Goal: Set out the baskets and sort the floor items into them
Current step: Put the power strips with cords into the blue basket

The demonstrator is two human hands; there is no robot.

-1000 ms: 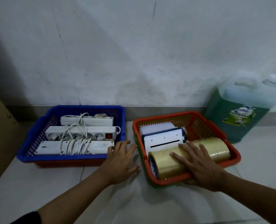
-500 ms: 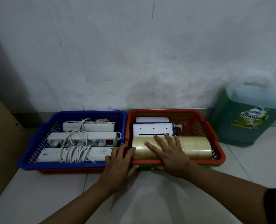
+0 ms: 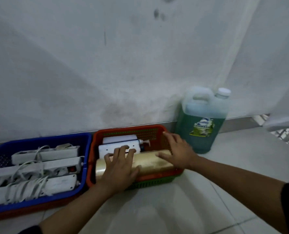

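The left hand (image 3: 119, 168) lies flat, fingers spread, on the roll of clear tape (image 3: 150, 163) in the red basket (image 3: 128, 130). The right hand (image 3: 178, 150) – also spread – rests on the roll's far end, by the basket's right rim. Just beside it, the blue basket (image 3: 39, 140) holds white power strips (image 3: 61, 182).

Two baskets sit side by side on a tiled floor (image 3: 208, 196) against a white wall (image 3: 106, 73). The blue basket (image 3: 88, 149), at the left, holds white power strips (image 3: 44, 166) with coiled cords. The red basket (image 3: 157, 130) holds a roll of clear tape (image 3: 150, 162) and white boxes (image 3: 118, 139). The left hand (image 3: 119, 168) lies flat on the tape; the right hand (image 3: 178, 151) spreads over the basket's right end. A green detergent jug (image 3: 203, 124) stands just right of the red basket.
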